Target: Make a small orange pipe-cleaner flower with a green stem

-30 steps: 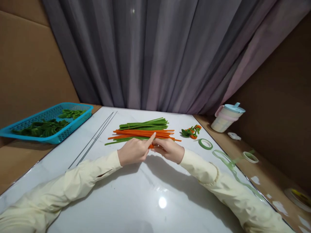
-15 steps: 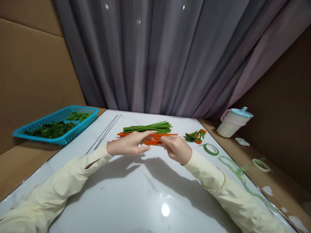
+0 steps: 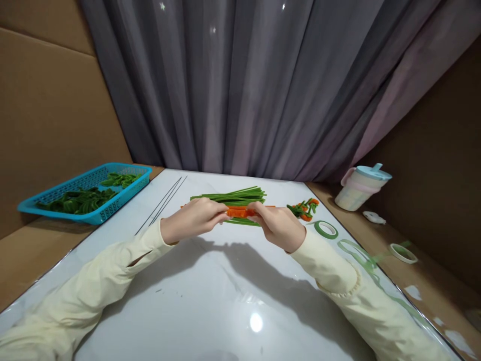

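A short orange fuzzy piece (image 3: 241, 213) is stretched between my two hands above the white table. My left hand (image 3: 195, 217) pinches its left end, and my right hand (image 3: 280, 223) pinches its right end. Behind the hands lies a bundle of green stems (image 3: 240, 193), with long orange stems partly hidden by my fingers. More green stems show just below the orange piece. To the right of my right hand rests a small cluster of orange and green shapes (image 3: 305, 208).
A blue basket (image 3: 101, 215) with green leafy pieces stands at the left. Thin dark wires (image 3: 165, 200) lie beside it. On the right are a green tape roll (image 3: 326, 229), loose green tape (image 3: 355, 253), a lidded cup (image 3: 356, 190) and a white-rimmed roll (image 3: 403, 253).
My left hand has closed from spread fingers into a pinch on the orange piece. Both hands have risen slightly with the piece, uncovering green stems below it.
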Available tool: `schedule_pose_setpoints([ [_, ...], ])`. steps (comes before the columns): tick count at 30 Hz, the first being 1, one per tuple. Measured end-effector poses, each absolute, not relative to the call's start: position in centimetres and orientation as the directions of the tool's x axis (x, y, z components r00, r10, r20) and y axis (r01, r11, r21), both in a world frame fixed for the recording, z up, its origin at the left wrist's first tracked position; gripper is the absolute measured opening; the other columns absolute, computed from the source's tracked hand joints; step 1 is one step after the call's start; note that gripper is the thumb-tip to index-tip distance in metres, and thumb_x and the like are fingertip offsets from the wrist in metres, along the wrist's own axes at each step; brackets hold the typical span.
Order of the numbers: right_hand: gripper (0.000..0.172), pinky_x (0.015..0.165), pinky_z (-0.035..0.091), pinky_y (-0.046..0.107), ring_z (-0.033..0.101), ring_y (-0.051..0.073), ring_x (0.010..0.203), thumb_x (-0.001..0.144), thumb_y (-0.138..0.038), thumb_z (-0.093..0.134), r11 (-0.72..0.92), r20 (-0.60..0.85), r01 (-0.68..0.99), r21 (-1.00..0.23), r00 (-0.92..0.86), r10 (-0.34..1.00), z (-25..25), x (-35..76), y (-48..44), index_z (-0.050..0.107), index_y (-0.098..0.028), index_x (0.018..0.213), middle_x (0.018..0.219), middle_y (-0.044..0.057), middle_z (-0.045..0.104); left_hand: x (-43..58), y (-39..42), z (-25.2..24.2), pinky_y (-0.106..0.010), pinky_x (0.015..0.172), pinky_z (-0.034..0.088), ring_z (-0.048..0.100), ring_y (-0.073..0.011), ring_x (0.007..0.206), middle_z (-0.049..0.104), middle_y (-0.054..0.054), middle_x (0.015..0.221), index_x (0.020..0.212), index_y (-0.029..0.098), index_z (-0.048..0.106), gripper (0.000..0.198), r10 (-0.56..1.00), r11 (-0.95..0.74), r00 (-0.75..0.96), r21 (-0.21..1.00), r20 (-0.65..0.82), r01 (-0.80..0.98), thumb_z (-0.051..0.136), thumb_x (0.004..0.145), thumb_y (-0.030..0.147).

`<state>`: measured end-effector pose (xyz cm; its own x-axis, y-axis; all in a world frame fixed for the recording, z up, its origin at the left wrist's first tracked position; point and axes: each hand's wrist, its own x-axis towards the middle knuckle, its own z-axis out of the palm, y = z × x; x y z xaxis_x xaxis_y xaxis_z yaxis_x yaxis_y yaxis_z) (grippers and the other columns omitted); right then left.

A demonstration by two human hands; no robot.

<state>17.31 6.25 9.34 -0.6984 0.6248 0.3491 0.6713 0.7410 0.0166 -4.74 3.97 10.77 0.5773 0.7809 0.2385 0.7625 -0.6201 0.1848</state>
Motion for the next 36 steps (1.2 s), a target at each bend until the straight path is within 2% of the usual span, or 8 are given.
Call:
schedule_pose_setpoints([
  [4, 0.012, 0.053, 0.031, 0.024, 0.060, 0.017, 0.070, 0.087, -0.012, 0.041, 0.751, 0.319, 0.658, 0.057, -0.724, 0.611, 9.4, 17.4, 6.2, 0.050, -0.015, 0.094, 0.083, 0.006, 0.066, -4.7, 4.2, 10.3, -0.023, 0.060, 0.036, 0.056, -0.0145, 0.068, 0.063, -0.004, 0.076, 0.094, 0.016, 0.061, 0.022, 0.720, -0.689, 0.631, 0.188, 0.288, 0.700, 0.040, 0.090, 0.023],
  [7, 0.014, 0.054, 0.034, 0.024, 0.059, 0.015, 0.069, 0.087, -0.011, 0.041, 0.765, 0.342, 0.642, 0.053, -0.732, 0.590, 9.4, 17.5, 6.2, 0.052, -0.015, 0.095, 0.084, 0.006, 0.065, -4.6, 4.3, 10.0, -0.024, 0.065, 0.040, 0.057, -0.0154, 0.075, 0.064, -0.005, 0.085, 0.117, 0.017, 0.051, 0.029, 0.670, -0.734, 0.660, 0.168, 0.341, 0.658, 0.039, 0.090, 0.020],
  [10, 0.018, 0.056, 0.038, 0.023, 0.059, 0.014, 0.068, 0.088, -0.012, 0.039, 0.793, 0.382, 0.609, 0.033, -0.740, 0.553, 9.3, 17.6, 6.4, 0.055, -0.015, 0.094, 0.081, 0.006, 0.063, -4.4, 4.3, 9.8, -0.025, 0.066, 0.041, 0.057, -0.0154, 0.074, 0.064, -0.005, 0.084, 0.123, 0.016, 0.046, 0.034, 0.619, -0.774, 0.693, 0.140, 0.369, 0.617, 0.038, 0.091, 0.019],
  [13, 0.021, 0.060, 0.041, 0.022, 0.059, 0.014, 0.070, 0.088, -0.011, 0.039, 0.818, 0.425, 0.575, -0.002, -0.740, 0.521, 9.0, 17.7, 6.5, 0.057, -0.016, 0.097, 0.082, 0.007, 0.063, -4.2, 4.2, 9.8, -0.024, 0.064, 0.040, 0.055, -0.0140, 0.069, 0.062, -0.003, 0.075, 0.117, 0.015, 0.051, 0.030, 0.605, -0.789, 0.695, 0.175, 0.388, 0.590, 0.036, 0.091, 0.020],
  [16, 0.022, 0.062, 0.042, 0.022, 0.060, 0.014, 0.073, 0.086, -0.009, 0.040, 0.826, 0.458, 0.564, -0.027, -0.727, 0.511, 8.5, 17.6, 6.6, 0.056, -0.016, 0.099, 0.085, 0.008, 0.065, -4.0, 4.1, 9.8, -0.023, 0.062, 0.038, 0.052, -0.0125, 0.064, 0.058, -0.001, 0.068, 0.097, 0.014, 0.058, 0.025, 0.624, -0.781, 0.688, 0.253, 0.371, 0.572, 0.035, 0.092, 0.020],
  [20, 0.029, 0.058, 0.040, 0.023, 0.062, 0.016, 0.071, 0.079, -0.002, 0.041, 0.813, 0.470, 0.582, -0.010, -0.715, 0.517, 7.9, 17.1, 6.3, 0.053, -0.015, 0.101, 0.082, 0.007, 0.067, -3.7, 3.9, 9.8, -0.022, 0.058, 0.034, 0.049, -0.0113, 0.060, 0.054, 0.000, 0.065, 0.075, 0.014, 0.056, 0.025, 0.653, -0.757, 0.684, 0.309, 0.327, 0.575, 0.036, 0.089, 0.016],
  [27, 0.023, 0.049, 0.032, 0.021, 0.057, 0.013, 0.056, 0.079, -0.003, 0.040, 0.820, 0.493, 0.568, -0.078, -0.693, 0.527, 7.9, 16.2, 5.3, 0.042, -0.018, 0.096, 0.071, 0.001, 0.064, -3.3, 3.5, 9.9, -0.020, 0.054, 0.031, 0.048, -0.0094, 0.056, 0.053, 0.001, 0.061, 0.073, 0.014, 0.056, 0.023, 0.690, -0.706, 0.677, 0.444, 0.255, 0.552, 0.038, 0.088, 0.014],
  [36, 0.025, 0.047, 0.022, 0.024, 0.049, 0.015, 0.052, 0.067, 0.000, 0.038, 0.801, 0.448, 0.599, 0.022, -0.722, 0.528, 7.4, 15.7, 4.6, 0.036, -0.020, 0.083, 0.062, 0.001, 0.057, -2.9, 3.2, 10.0, -0.019, 0.054, 0.032, 0.050, -0.0093, 0.056, 0.055, 0.001, 0.061, 0.068, 0.014, 0.055, 0.022, 0.714, -0.652, 0.679, 0.514, 0.168, 0.558, 0.039, 0.082, 0.008],
])
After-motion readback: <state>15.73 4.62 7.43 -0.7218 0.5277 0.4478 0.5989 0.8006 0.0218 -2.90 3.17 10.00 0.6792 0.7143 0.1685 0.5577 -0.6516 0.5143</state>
